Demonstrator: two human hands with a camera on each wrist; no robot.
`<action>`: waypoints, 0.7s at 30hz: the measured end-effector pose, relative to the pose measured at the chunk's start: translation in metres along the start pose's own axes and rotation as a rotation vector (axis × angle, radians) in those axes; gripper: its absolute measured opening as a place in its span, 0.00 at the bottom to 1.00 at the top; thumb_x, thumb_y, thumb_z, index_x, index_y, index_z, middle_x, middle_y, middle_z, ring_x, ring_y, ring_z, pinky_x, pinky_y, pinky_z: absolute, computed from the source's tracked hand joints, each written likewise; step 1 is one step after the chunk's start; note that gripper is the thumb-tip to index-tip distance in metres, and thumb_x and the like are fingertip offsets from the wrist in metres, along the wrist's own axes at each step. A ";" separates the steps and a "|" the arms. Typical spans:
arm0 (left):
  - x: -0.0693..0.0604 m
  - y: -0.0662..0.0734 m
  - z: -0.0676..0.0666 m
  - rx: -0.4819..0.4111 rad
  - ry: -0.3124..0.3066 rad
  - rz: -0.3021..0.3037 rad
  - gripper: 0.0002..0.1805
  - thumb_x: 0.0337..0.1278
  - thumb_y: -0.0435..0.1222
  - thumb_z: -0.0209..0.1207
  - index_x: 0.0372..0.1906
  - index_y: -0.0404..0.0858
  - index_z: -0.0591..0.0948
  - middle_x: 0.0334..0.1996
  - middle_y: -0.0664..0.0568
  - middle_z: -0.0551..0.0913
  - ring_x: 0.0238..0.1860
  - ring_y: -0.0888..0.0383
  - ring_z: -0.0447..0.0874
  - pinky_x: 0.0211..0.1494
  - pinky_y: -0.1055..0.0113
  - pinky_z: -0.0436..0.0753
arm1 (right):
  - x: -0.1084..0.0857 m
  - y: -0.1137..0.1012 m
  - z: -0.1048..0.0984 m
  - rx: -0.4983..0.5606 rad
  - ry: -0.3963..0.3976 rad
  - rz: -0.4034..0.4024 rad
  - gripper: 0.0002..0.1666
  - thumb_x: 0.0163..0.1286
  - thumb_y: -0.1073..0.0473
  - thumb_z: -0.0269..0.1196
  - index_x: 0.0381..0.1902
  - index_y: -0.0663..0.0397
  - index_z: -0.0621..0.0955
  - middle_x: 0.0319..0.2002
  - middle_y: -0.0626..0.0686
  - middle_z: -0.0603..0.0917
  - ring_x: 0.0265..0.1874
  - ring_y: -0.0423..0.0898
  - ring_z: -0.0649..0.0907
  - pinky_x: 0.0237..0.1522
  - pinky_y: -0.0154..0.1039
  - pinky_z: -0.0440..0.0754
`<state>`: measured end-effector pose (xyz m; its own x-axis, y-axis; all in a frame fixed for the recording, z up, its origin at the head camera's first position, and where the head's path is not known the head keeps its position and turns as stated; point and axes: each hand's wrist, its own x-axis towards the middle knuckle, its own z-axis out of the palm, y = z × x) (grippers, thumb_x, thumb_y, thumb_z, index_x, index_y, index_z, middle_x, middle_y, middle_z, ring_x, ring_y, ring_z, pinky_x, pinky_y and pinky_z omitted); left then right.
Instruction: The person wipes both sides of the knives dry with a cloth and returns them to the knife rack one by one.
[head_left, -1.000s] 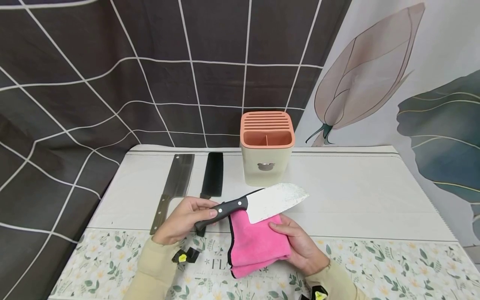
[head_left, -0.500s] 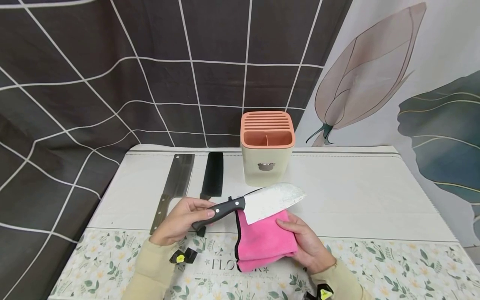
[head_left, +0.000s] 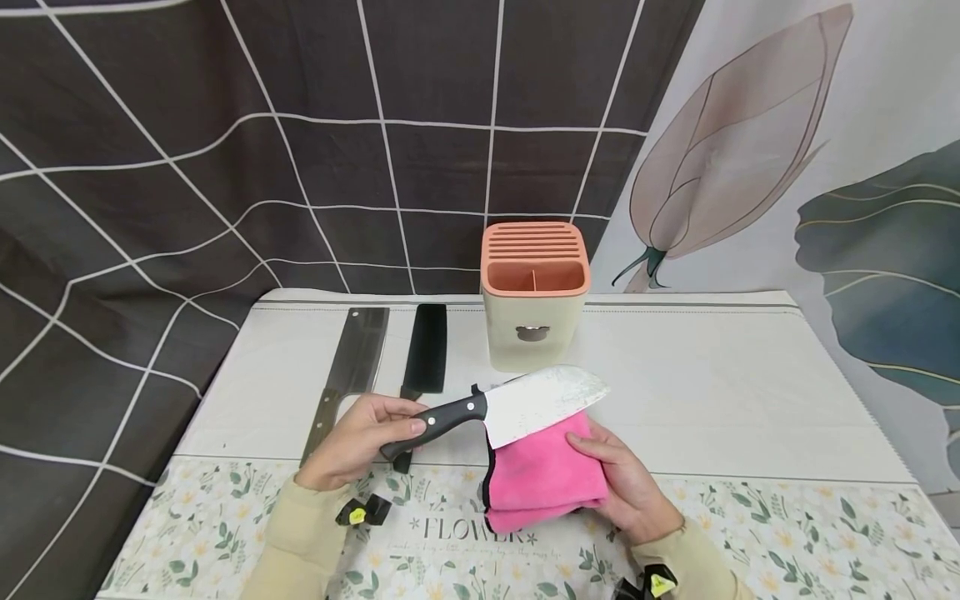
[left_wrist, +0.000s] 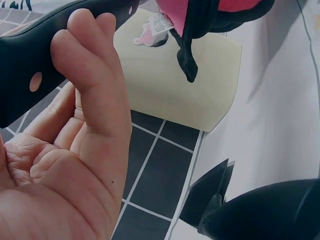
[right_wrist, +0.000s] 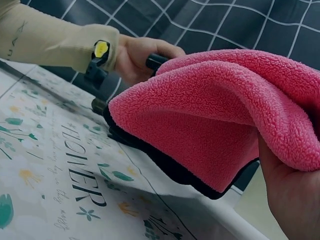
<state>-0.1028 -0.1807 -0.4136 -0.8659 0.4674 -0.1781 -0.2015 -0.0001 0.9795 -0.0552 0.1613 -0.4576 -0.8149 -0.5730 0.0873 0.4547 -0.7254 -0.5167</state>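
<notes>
Knife [head_left: 497, 417] is held up before the cream holder [head_left: 534, 312], pink cloth [head_left: 546, 477] behind its blade [head_left: 546, 404]. The person's left hand [head_left: 367, 439] pinches the black handle [head_left: 444, 418], likely the safest hold; the right hand [head_left: 630, 487] grips the cloth. The blade looks stiff, probably weighty and sharp-edged; the cloth, soft and light.

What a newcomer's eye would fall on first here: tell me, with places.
The bright pink cloth would probably catch the eye first, in the right hand at the lower middle of the head view. There, the left hand holds a wide knife that overlaps the cloth's upper edge. Behind them stands a cream holder with a slotted orange top.
</notes>
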 end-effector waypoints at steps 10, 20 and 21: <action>-0.003 0.001 -0.004 0.016 0.007 -0.015 0.22 0.61 0.28 0.62 0.53 0.13 0.75 0.36 0.47 0.88 0.34 0.59 0.87 0.37 0.69 0.84 | -0.008 -0.010 -0.005 -0.031 0.057 -0.012 0.26 0.82 0.69 0.33 0.65 0.55 0.74 0.49 0.57 0.85 0.40 0.48 0.88 0.36 0.37 0.87; -0.007 0.004 -0.008 0.040 -0.008 0.001 0.22 0.62 0.28 0.61 0.54 0.12 0.75 0.34 0.46 0.88 0.35 0.56 0.87 0.41 0.66 0.86 | -0.016 -0.019 -0.010 -0.035 0.098 -0.033 0.24 0.83 0.68 0.34 0.64 0.57 0.73 0.41 0.56 0.86 0.27 0.44 0.86 0.18 0.31 0.75; -0.007 0.004 -0.008 0.047 -0.008 0.002 0.22 0.63 0.28 0.61 0.54 0.13 0.75 0.33 0.46 0.88 0.35 0.56 0.87 0.42 0.66 0.86 | -0.017 -0.020 -0.011 -0.033 0.093 -0.039 0.24 0.82 0.68 0.34 0.64 0.57 0.73 0.42 0.56 0.86 0.27 0.44 0.86 0.17 0.30 0.73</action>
<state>-0.1014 -0.1913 -0.4094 -0.8627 0.4744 -0.1751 -0.1774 0.0404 0.9833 -0.0544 0.1891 -0.4580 -0.8623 -0.5056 0.0291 0.4114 -0.7327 -0.5422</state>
